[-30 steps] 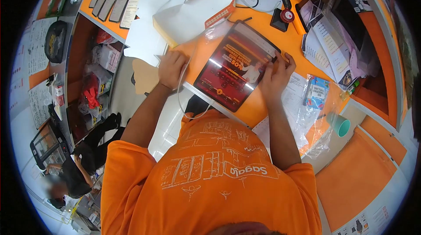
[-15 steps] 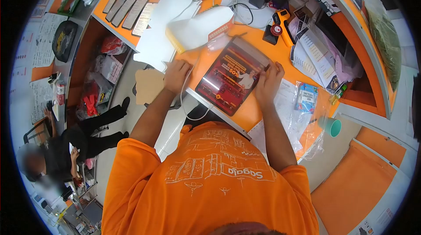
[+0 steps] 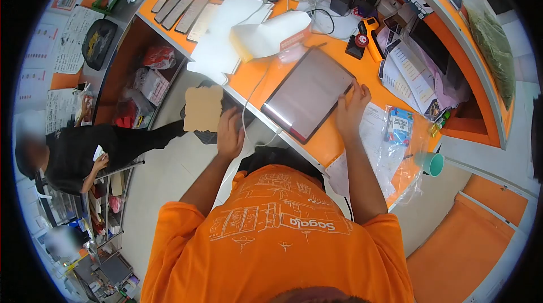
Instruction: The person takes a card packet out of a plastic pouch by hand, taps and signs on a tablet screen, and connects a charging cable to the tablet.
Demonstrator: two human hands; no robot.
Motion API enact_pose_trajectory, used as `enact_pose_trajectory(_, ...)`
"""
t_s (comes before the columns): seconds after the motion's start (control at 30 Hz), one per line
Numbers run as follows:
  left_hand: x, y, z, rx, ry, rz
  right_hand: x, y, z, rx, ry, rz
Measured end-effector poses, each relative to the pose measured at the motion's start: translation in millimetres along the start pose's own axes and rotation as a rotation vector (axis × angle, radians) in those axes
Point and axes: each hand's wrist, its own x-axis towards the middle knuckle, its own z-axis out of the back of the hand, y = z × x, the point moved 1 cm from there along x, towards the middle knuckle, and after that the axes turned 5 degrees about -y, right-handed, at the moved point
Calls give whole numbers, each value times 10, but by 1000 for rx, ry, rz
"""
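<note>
A flat tablet-like panel (image 3: pixel 308 95) lies on the orange desk (image 3: pixel 247 81), its face now plain grey with a dark red rim. My right hand (image 3: pixel 353 112) rests at its right edge, fingers apart and touching the rim. Off the desk's front edge, my left hand (image 3: pixel 231 132) hangs with fingers spread and nothing in them, beside a white cable (image 3: pixel 245 112). Behind the panel sits a white open box (image 3: pixel 271 36) with an orange side, on white cut sheets (image 3: pixel 218 48).
Several phones (image 3: pixel 176 10) stand in rows at the back left. An orange tool (image 3: pixel 372 40), papers (image 3: pixel 407 74), a plastic-wrapped blue packet (image 3: pixel 399 126) and a green cup (image 3: pixel 433 164) are to the right. A person in black (image 3: pixel 79 153) is at the left.
The panel's red printed picture has given way to plain grey. My left hand has moved back off the desk. The person in black has shifted upward in view.
</note>
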Motion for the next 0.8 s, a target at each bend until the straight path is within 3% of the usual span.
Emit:
enact_pose_trajectory(0.13, -674, 349, 173, 121, 188, 106, -365, 175, 88, -3, 59, -17)
enact_pose_trajectory(0.23, -1167, 661, 357, 288, 448, 301, -686, 466, 118, -23, 123, -10)
enact_pose_trajectory(0.33, -1712, 980, 495, 350, 561, 523, -930, 627, 52, -38, 141, 32)
enact_pose_trajectory(0.5, -2667, 1228, 867, 170, 474, 649, -1216, 705, -183, -97, 77, 113)
enact_pose_trajectory(0.63, -3874, 1366, 1096, 104, 293, 704, -1269, 687, -351, -126, 61, 4)
enact_pose_trajectory(0.8, -5790, 1400, 1356, 126, 417, 1032, -1214, 824, -477, -248, 27, -88)
